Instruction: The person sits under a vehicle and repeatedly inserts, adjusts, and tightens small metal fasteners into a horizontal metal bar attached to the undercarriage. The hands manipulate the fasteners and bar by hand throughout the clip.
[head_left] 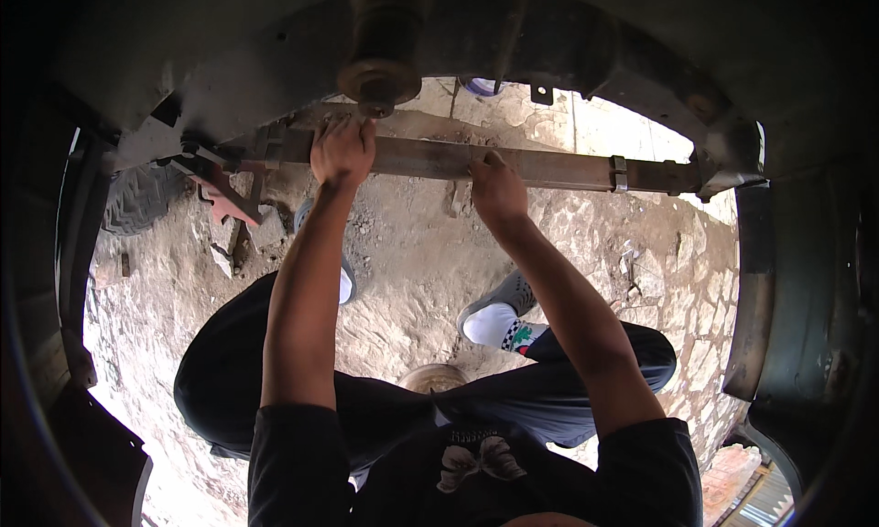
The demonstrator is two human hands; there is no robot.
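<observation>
A long rusty metal bar (568, 168) runs crosswise beneath a dark frame (641, 60), with a narrow clamp band near its right end. My left hand (341, 150) grips the bar left of centre, fingers curled over its upper edge just below a round rusty fitting (379, 76); exactly what the fingertips touch there is hard to make out. Farther right, my right hand (497, 190) holds the same bar with bent fingers. At the bar's left end are dark bolted brackets (188, 156) and a red metal piece (224, 202).
My crossed legs and sneakers rest on rough stone ground (394, 325). A tyre (137, 202) and broken stones lie at the left. Dark body panels (797, 298) enclose both sides. A round rusty object (430, 374) sits between my legs.
</observation>
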